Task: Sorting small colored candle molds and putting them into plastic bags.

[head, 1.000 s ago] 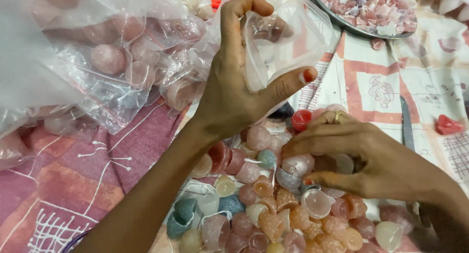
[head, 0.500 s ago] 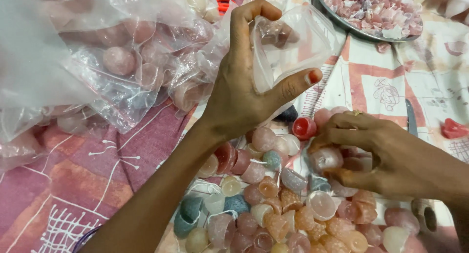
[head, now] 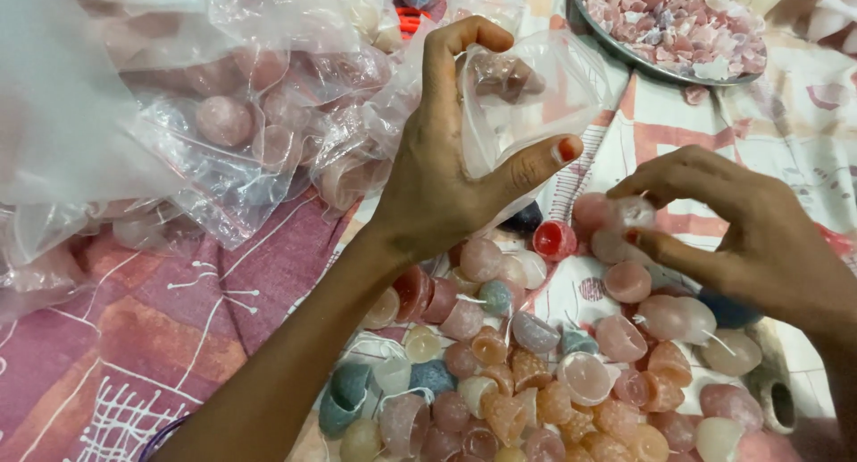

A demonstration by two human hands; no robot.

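My left hand (head: 451,172) holds up a small clear plastic bag (head: 527,96) by its mouth, with a few pale candles inside. My right hand (head: 741,230) pinches a small pale pink candle (head: 629,214) between thumb and fingers, just right of the bag and slightly below its opening. Beneath both hands lies a heap of small round candles (head: 536,373) in pink, peach, teal and white, several with white wicks. One red candle (head: 553,241) sits under my left thumb.
A pile of filled clear bags of candles (head: 232,123) covers the upper left. A metal plate of pink wax chips (head: 678,24) stands at the top right. A patterned cloth (head: 116,337) lies underneath everything.
My right hand has risen from the heap with a candle and moved up towards the bag. The left hand keeps the bag held up in nearly the same place.
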